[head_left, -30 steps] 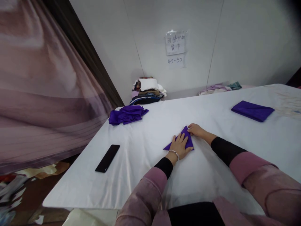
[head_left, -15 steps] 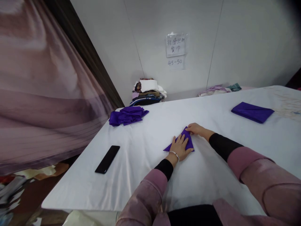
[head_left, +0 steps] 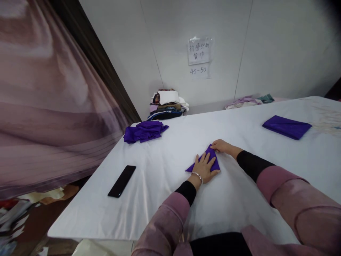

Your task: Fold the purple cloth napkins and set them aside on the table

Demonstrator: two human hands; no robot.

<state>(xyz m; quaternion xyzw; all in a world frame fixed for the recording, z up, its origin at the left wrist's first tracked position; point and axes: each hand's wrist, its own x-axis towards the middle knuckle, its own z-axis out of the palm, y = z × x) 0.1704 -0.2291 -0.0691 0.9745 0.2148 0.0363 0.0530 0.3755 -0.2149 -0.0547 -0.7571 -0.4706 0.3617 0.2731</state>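
A purple cloth napkin [head_left: 214,163], folded into a small triangle, lies on the white-covered table in front of me. Spread flat across its middle is my left hand [head_left: 204,168], fingers apart and pressing the fabric down; a silver bracelet circles that wrist. At the triangle's upper corner my right hand [head_left: 220,145] pinches the cloth between thumb and fingers. Part of the napkin is hidden beneath my left palm.
A crumpled purple cloth pile [head_left: 145,131] sits at the far left, a folded purple bundle [head_left: 287,127] at the right. A black phone [head_left: 122,181] lies left. Stacked clothes [head_left: 167,105] stand by the wall, below a paper sign [head_left: 199,52]. A pink curtain [head_left: 53,99] hangs left.
Almost nothing differs. My left hand's fingers have shifted very slightly on the napkin; my right hand stays at the same corner.
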